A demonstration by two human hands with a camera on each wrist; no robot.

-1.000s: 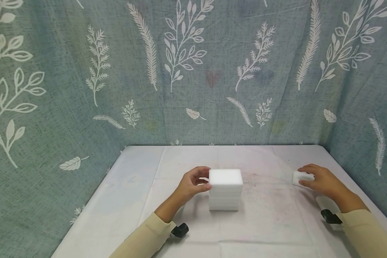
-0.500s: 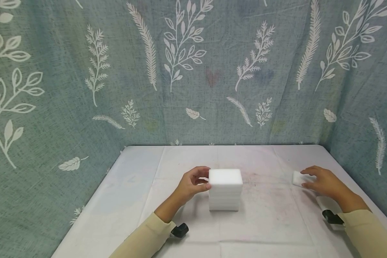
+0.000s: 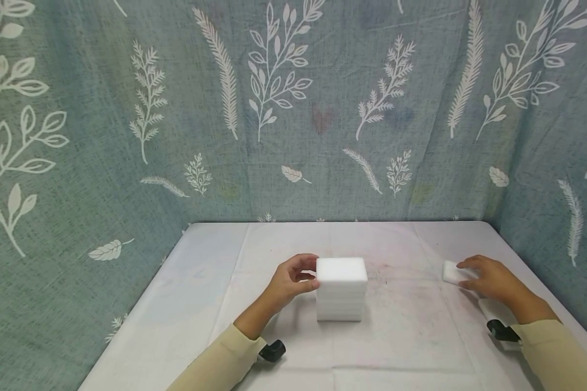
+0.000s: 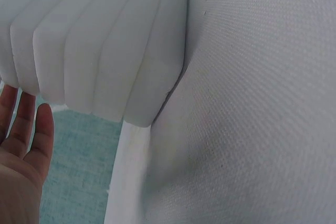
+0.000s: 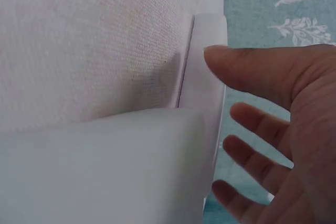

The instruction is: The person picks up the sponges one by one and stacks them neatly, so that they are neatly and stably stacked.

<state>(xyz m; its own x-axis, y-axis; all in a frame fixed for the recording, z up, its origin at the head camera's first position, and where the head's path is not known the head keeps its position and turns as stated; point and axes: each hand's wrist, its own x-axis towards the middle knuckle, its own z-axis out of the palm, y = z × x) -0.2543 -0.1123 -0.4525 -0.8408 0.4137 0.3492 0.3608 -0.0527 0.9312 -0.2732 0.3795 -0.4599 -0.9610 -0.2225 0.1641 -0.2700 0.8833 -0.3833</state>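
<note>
My left hand [image 3: 285, 281] stands at the left side of a neat stack of white sponges [image 3: 341, 290], its thumb by the front corner and a finger by the back one. Seen from the left wrist, several thick sponges [image 4: 113, 45] lie flush together and extended fingers [image 4: 39, 137] touch the topmost ones. Over to the right, my right hand [image 3: 494, 281] is beside a single flat sponge [image 3: 451, 272] on the table. In the right wrist view the fingers [image 5: 257, 156] are spread apart and the thumb overlaps that sponge [image 5: 202, 72]; contact there is unclear.
Another white block [image 3: 496, 309] lies under the right wrist, filling the lower left of the right wrist view. A white cloth covers the table [image 3: 401, 347]. Patterned green-blue fabric [image 3: 293, 108] hangs behind and at both sides. Black wrist-worn pieces [image 3: 272, 351] sit under both cuffs.
My right hand has loosened, its fingers drawing back slightly to the right so more of the flat sponge shows. The left hand and the stack have stayed in place.
</note>
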